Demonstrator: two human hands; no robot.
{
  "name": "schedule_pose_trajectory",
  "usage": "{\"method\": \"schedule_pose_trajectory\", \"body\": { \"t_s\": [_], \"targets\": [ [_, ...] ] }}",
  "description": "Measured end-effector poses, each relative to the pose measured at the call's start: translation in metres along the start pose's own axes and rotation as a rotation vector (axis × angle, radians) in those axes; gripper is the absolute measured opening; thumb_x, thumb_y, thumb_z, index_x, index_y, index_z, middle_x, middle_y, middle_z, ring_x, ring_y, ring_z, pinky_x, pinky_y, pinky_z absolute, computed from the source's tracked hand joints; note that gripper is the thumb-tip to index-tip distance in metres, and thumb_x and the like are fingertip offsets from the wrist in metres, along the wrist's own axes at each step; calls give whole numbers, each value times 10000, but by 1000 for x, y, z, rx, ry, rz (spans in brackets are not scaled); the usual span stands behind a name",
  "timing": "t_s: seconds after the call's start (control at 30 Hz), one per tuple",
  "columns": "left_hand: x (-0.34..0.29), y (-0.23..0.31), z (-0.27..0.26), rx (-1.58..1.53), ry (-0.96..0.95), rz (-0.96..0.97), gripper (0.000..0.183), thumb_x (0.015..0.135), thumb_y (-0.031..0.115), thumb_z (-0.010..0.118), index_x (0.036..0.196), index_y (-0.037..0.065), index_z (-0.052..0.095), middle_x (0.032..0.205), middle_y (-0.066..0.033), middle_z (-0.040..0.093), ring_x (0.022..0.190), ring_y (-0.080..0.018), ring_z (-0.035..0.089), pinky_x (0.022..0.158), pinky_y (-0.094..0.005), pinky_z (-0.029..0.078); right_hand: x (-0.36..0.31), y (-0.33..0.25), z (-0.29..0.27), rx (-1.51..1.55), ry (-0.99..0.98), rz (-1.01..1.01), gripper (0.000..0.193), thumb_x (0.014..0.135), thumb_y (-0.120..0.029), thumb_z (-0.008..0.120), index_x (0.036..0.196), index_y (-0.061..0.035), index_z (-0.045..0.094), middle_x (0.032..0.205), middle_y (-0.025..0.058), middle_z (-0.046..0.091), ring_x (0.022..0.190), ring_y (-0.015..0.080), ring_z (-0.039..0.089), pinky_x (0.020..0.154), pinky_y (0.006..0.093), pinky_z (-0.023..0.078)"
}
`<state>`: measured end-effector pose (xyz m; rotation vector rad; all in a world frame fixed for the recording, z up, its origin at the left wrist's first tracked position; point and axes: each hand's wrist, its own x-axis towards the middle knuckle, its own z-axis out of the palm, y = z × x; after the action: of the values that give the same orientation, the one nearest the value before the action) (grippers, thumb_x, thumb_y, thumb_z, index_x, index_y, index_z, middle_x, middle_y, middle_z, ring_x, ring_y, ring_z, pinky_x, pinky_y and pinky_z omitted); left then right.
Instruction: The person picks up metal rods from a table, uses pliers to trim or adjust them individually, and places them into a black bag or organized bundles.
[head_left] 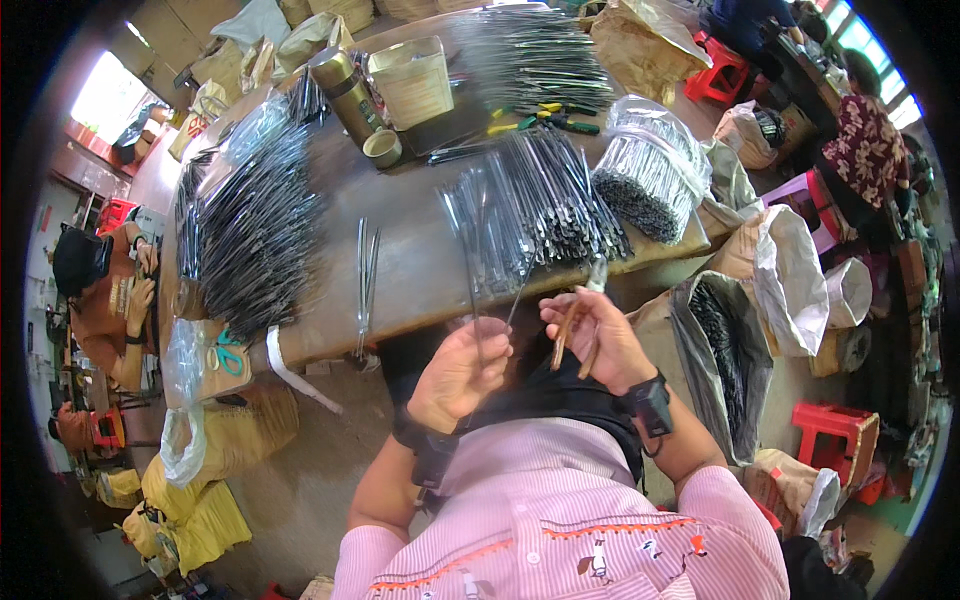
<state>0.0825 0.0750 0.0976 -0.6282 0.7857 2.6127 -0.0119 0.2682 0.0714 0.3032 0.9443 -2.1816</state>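
Pinching a strip [517, 301]: left fingers [491, 347]; curled around pliers [563, 338]: right fingers [597, 312].

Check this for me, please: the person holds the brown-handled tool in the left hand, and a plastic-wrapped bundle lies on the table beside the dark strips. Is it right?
Not quite: the head view shows the brown-handled tool in the right hand, not the left hand. The plastic-wrapped bundle does lie on the table beside the dark strips.

1. Right hand [600, 345]: conceals part of the brown-handled pliers [565, 336].
2. Left hand [465, 372]: thin dark strip [474, 290], blurred to my eye.
3. Pink striped shirt [545, 550]: cut off below.
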Motion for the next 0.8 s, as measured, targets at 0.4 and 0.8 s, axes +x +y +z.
{"method": "schedule_pose_trajectory", "body": {
  "t_s": [0.4, 0.8],
  "targets": [
    [-4, -2, 10, 445, 13, 278, 177, 847, 60, 617, 1021, 30, 627, 770, -15, 613, 510, -25, 466, 417, -156, 327, -47, -3, -1, -163, -227, 267, 528, 660, 11, 443, 1186, -1, 403, 960, 192, 563, 890, 391, 614, 548, 375, 552],
    [-3, 2, 26, 732, 126, 403, 167, 861, 51, 598, 1020, 10, 625, 765, 5, 592, 595, -19, 500, 452, -147, 401, -28, -7, -11, -1367, -454, -326, 698, 669, -41, 495, 1347, -16, 330, 1080, 137, 511, 976, 259, 520, 860, 340, 428]
  ]
}}
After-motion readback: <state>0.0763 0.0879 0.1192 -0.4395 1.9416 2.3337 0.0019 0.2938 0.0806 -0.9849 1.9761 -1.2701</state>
